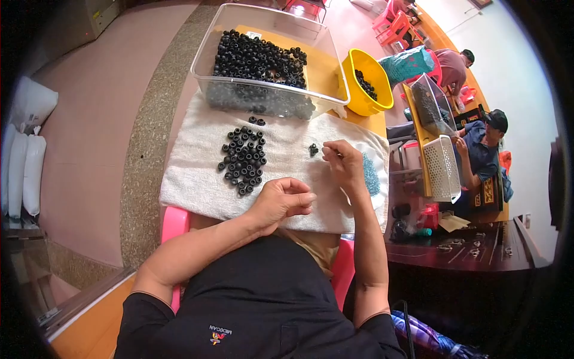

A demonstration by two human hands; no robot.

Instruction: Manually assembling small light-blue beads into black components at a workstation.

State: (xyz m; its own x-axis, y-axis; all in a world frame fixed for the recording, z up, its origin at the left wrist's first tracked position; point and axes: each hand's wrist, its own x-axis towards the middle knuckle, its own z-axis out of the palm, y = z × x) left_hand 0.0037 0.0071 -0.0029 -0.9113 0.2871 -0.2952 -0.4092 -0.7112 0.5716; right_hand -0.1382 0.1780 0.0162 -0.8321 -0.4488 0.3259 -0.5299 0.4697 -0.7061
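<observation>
Over the white towel [194, 152], my left hand [281, 202] is closed with thumb and fingertips together; whatever it grips, if anything, is hidden. My right hand [345, 164] is held farther to the right, its fingers pinched, and I cannot make out anything between them. Just left of its fingertips lies a small cluster of black pieces [314, 150]. Small clear bluish pieces [371, 173] are heaped beside the right wrist, partly covered by it. A loose pile of black ring-shaped caps [244, 157] is spread on the towel, beyond my left hand.
At the towel's far side stands a clear plastic bin [272, 85] with many black caps. Right of it is a yellow container [353, 99] with more. People sit at tables on the right, near a white perforated basket [441, 170]. White sacks [27, 173] stand far left.
</observation>
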